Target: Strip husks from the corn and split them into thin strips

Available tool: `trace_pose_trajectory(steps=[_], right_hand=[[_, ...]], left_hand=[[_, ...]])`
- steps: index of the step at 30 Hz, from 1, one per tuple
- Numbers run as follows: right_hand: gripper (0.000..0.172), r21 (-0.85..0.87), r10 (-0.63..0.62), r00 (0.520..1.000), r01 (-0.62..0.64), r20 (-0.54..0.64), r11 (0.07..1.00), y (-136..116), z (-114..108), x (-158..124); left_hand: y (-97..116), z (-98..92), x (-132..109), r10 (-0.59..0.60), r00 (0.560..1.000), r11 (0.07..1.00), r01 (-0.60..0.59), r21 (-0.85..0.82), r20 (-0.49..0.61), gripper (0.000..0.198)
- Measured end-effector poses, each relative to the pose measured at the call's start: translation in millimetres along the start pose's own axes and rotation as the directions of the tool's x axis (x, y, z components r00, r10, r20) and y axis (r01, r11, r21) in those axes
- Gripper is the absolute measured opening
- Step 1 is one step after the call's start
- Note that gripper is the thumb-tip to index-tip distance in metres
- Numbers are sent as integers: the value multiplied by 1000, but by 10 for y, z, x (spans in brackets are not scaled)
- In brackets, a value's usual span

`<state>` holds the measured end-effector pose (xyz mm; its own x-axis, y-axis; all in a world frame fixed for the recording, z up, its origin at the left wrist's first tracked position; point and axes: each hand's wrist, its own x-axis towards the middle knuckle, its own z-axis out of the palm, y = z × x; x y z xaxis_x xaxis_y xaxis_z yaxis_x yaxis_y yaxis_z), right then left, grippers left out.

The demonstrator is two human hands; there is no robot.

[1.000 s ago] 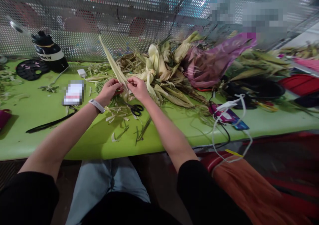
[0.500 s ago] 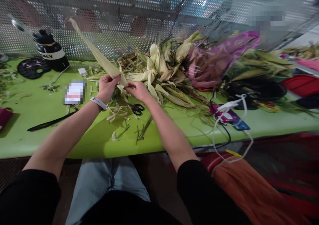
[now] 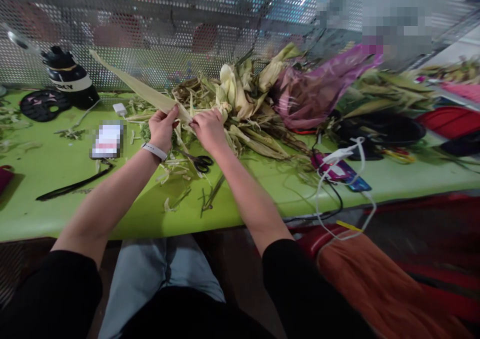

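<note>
A long pale husk strip stretches up and to the left from between my two hands, over the green table. Fingers and thumb of my left hand pinch it near its lower part. My right hand is closed on the strip's lower end, close beside the left. Behind and right of my hands lies a heap of dried husks. Black scissors rest on the table just below my hands, among scraps and thin stems.
A phone, a white charger, a black strap and a black bottle are at left. A pink plastic bag, white cable and power bank are at right. Perforated metal stands behind.
The husk strip has tipped lower to the left. My right hand has turned so its back shows more, with its fingers still at the strip's end. The view has shifted slightly.
</note>
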<state>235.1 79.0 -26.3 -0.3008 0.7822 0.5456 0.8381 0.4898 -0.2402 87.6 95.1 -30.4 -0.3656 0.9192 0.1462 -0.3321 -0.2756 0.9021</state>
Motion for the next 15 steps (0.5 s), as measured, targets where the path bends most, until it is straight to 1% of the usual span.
trace_pose_trajectory(steps=[4, 9, 12, 14, 15], right_hand=[[24, -53, 10, 999, -13, -44, 999, -42, 3, -11], [26, -83, 24, 999, -27, -30, 996, -124, -35, -20], [26, -103, 17, 999, -20, -32, 994, -117, -44, -34], [26, -131, 28, 999, -30, -24, 991, -44, -39, -35], [26, -142, 47, 999, -50, -19, 989, 11, -32, -30]], left_hand=[[3, 3, 23, -29, 1000, 999, 28, -31, -13, 28], [0, 72, -26, -53, 998, 998, 52, -43, -25, 28], [18, 108, -29, -61, 998, 998, 61, -29, -23, 27], [114, 52, 63, -59, 997, 998, 58, -7, -56, 22], [197, -16, 136, -18, 990, 1000, 18, 4, -141, 20]])
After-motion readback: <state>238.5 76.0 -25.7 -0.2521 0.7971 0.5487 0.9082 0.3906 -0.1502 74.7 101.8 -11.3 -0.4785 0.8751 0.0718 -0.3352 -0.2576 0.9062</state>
